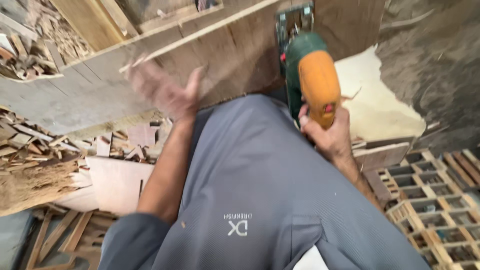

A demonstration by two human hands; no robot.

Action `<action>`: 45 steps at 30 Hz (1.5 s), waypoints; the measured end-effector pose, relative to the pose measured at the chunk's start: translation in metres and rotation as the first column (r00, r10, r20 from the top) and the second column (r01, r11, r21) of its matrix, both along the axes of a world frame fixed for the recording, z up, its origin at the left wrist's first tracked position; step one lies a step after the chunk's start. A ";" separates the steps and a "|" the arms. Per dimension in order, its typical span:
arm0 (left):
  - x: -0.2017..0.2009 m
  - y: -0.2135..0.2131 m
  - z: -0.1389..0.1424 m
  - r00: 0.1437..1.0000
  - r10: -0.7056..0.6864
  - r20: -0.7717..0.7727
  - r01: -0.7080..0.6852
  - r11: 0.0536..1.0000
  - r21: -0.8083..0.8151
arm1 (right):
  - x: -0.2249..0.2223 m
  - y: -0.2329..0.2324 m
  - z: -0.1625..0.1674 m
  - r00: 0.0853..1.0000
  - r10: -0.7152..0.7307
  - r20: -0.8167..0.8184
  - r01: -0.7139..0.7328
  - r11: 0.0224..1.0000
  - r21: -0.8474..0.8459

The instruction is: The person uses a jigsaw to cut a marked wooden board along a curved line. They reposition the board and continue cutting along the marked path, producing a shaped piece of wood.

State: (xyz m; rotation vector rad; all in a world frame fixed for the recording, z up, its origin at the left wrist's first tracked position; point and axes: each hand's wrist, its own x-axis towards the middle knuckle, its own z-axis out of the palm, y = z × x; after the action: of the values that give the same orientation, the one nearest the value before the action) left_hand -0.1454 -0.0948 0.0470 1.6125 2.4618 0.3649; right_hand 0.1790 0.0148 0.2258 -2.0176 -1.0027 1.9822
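My right hand (327,134) grips the orange and green body of a handheld power saw (312,75), whose metal base rests on a large wooden board (220,55) in front of me. My left hand (162,90) is blurred, fingers spread, hovering just above the board's near edge and holding nothing. The board runs slantwise from the upper right down to the left. My grey shirt fills the lower middle of the view.
Wood offcuts and splinters (30,145) lie heaped at the left. A pale flat panel (117,182) lies below the board. A wooden lattice grid (435,200) sits at the lower right. A mound of sawdust (380,100) lies right of the saw.
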 end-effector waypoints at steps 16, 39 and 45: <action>-0.054 0.013 -0.012 0.931 0.362 0.041 -0.334 0.894 -0.297 | -0.021 -0.020 -0.003 0.997 0.058 -0.048 -0.052 0.990 0.128; 0.057 0.116 -0.023 0.914 -0.394 0.098 0.400 0.914 -0.060 | -0.012 -0.002 0.002 0.994 -0.096 -0.051 0.098 0.995 0.020; 0.090 0.148 -0.043 0.967 -0.203 0.154 0.213 0.976 -0.053 | -0.012 0.009 0.011 0.995 -0.086 -0.052 0.087 0.996 0.017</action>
State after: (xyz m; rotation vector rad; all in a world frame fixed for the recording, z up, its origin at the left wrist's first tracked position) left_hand -0.0555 0.0531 0.0044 1.7281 2.1486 0.3501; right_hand 0.1667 0.0238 0.2372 -1.9554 -0.9047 1.9620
